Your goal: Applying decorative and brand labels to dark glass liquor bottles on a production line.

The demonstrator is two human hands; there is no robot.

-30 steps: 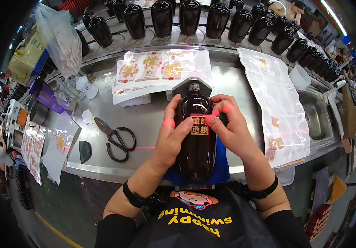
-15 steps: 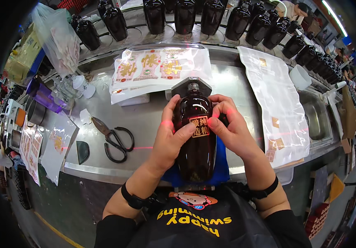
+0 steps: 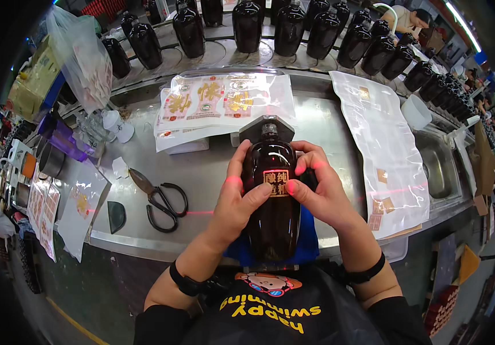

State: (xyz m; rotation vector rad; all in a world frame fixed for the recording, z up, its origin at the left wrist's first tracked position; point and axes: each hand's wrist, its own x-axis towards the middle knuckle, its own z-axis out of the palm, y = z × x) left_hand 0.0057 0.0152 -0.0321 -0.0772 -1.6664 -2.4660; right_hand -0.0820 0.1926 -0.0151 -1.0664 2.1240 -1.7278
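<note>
A dark, glossy bottle (image 3: 273, 230) lies tilted before me, its neck against a dark angular rest (image 3: 251, 126) and its lower part over a blue cloth (image 3: 309, 237). A small gold-and-red label (image 3: 276, 175) sits on the bottle's front. My left hand (image 3: 237, 198) is wrapped round the bottle's left side, its thumb on the label's lower left edge. From the right, my right hand (image 3: 323, 187) touches the bottle with bent fingers, its thumb pressed at the label's right edge.
Black-handled scissors (image 3: 164, 201) and a dark green flat scraper (image 3: 116, 217) lie left. Printed label sheets (image 3: 218, 106) are stacked behind the bottle; a backing sheet (image 3: 382, 138) with few labels lies right. Dark bottles (image 3: 247, 26) line the far conveyor. A sink (image 3: 440, 167) is at right.
My right thumb has slid down along the label's right edge. My left thumb has shifted toward the label's lower left. The bottles on the conveyor stand in different places.
</note>
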